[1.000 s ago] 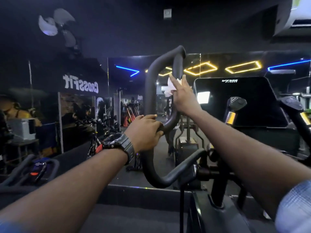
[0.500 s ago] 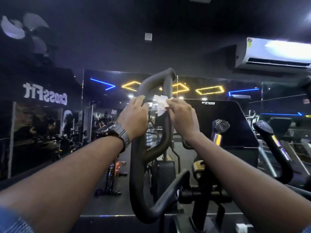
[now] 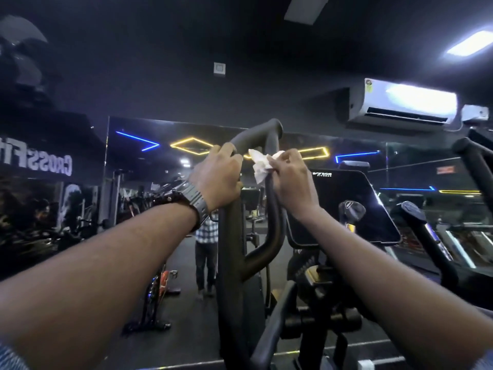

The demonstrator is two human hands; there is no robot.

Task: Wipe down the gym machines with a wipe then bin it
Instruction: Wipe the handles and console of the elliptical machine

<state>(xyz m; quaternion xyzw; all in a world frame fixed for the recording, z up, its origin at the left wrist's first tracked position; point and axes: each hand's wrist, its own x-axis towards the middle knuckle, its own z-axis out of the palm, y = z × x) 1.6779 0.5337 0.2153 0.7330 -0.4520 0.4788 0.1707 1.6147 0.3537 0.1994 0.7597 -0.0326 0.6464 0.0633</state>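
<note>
Wipe (image 3: pixel 260 164): a crumpled white sheet, pinched in the right hand (image 3: pixel 289 177) against the inner bar of the machine's looped handle (image 3: pixel 270 209), near its top bend. The left hand (image 3: pixel 218 177) grips the outer bar of the same loop, apparently steadying it. Step in hand, as judged: wiping the handle. The next move likely calls for drawing the wipe along the unwiped bar. No bin is visible.
</note>
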